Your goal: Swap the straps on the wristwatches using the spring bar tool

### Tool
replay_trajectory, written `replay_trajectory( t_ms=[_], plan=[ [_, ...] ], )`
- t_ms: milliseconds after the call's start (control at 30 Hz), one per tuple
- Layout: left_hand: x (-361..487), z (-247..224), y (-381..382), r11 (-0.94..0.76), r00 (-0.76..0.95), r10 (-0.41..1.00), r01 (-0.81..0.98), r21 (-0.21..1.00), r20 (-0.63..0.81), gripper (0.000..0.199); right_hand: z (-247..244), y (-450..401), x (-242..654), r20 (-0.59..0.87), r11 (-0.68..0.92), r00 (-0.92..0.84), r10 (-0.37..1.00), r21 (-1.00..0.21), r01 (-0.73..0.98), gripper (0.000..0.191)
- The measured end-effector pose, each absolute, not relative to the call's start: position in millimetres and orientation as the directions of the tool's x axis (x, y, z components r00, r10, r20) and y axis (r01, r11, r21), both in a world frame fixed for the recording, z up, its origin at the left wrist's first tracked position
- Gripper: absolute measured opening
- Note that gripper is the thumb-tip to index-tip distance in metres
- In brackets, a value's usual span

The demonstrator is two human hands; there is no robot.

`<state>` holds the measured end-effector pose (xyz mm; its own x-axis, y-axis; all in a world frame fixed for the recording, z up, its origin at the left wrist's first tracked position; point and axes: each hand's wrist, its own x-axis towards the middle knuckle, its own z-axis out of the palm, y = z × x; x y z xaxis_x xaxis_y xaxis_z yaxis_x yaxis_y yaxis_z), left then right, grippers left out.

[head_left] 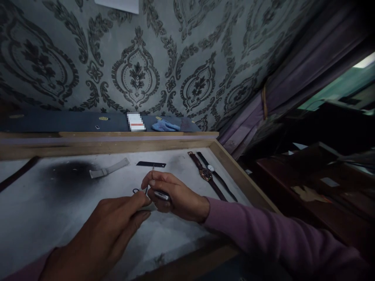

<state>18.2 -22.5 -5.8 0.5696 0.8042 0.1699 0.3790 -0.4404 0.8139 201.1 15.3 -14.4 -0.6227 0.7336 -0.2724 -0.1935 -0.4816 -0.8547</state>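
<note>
Purple knit sleeve [243, 218] runs down to the person's right hand [175, 191], whose fingers are curled around a silver-edged object [161, 195] while thumb and forefinger pinch a slim pointed tool [152, 171]. The left hand [114, 218] is close in front, forefinger and thumb only slightly parted, its fingertips meeting a thin dark piece [147, 189] between the two hands; whether they grip it cannot be told. A small dark loop [135, 191] shows just beside the left knuckles.

Both hands are over the white counter [64, 222], bounded by a raised wooden rim [246, 175]. Within that rim lie a black blade-like strip [150, 164] beyond the right hand, a pale strap [109, 168] to its left, a brown-strapped watch [206, 174] and a slimmer dark-strapped watch [210, 168] side by side at the right, and a dark strip [19, 173] at far left.
</note>
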Motion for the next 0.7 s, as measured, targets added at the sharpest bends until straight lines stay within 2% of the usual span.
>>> replay_trajectory(
  t_ms=[200,333,533,633,700],
  plan=[
    [17.8,-14.8,-22.6,-0.496,0.611,0.773,0.411,0.765,0.173,0.011,-13.3,15.2,201.0,-0.253,-0.467,-0.626,0.738,-0.861,-0.202,0.007],
    [17.5,-14.3,-23.4,-0.459,0.615,0.773,0.376,0.805,0.154,0.013,-15.4,15.8,200.5,-0.245,-0.449,-0.611,0.753,-0.870,-0.205,0.011],
    [18.0,-13.4,-16.8,-0.098,0.496,0.864,0.326,0.940,-0.081,0.024,-24.6,18.8,203.7,-0.229,-0.355,-0.459,0.859,-0.911,-0.210,0.027],
    [18.1,-17.8,-9.8,0.085,0.465,0.867,0.211,0.974,-0.176,0.027,-29.5,20.7,205.9,-0.224,-0.388,-0.487,0.844,-0.882,-0.266,0.032],
    [18.6,-18.9,-5.4,0.146,0.463,0.865,0.133,0.980,-0.192,0.029,-30.8,21.5,206.2,-0.208,-0.393,-0.509,0.836,-0.872,-0.290,0.034]
  ],
)
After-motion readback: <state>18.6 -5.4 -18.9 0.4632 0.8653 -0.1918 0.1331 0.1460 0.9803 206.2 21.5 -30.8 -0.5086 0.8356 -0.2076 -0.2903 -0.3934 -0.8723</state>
